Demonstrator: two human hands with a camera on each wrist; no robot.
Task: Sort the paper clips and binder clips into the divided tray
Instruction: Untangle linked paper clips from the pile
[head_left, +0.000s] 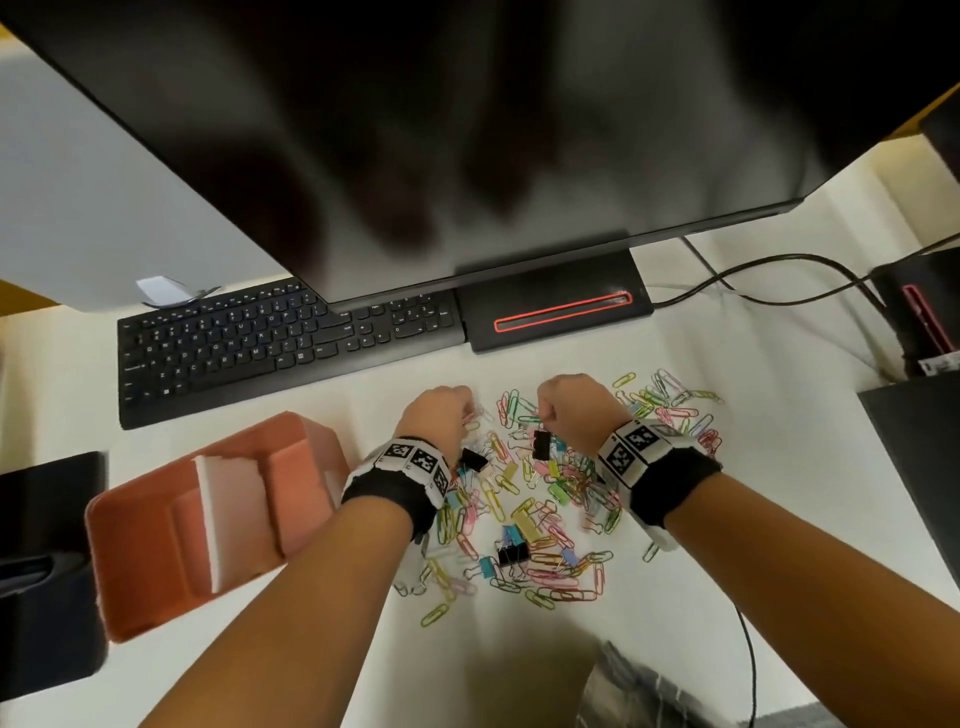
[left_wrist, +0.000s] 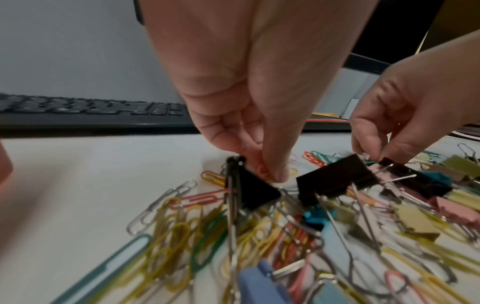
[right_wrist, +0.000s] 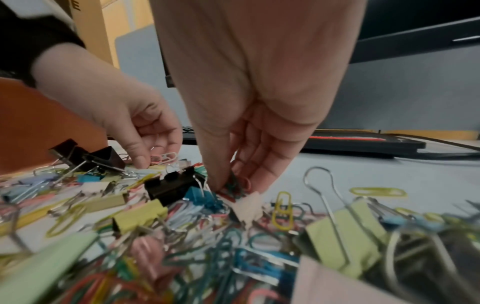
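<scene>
Paper clips and binder clips lie mixed in one heap on the white worktop, too many and too tangled to count; at least three of the binder clips are black. One tray, orange with a white divider, sits left of the heap, its near edge partly hidden by the left forearm. Two hands work the far edge of the heap. The left hand reaches down with thumb and fingers pinched on paper clips, a black binder clip just near it. The right hand has its fingertips closed on a small bunch of red and green paper clips, another black binder clip just to its left. A keyboard and monitor stand beyond. The near clips are blurred in both wrist views.
</scene>
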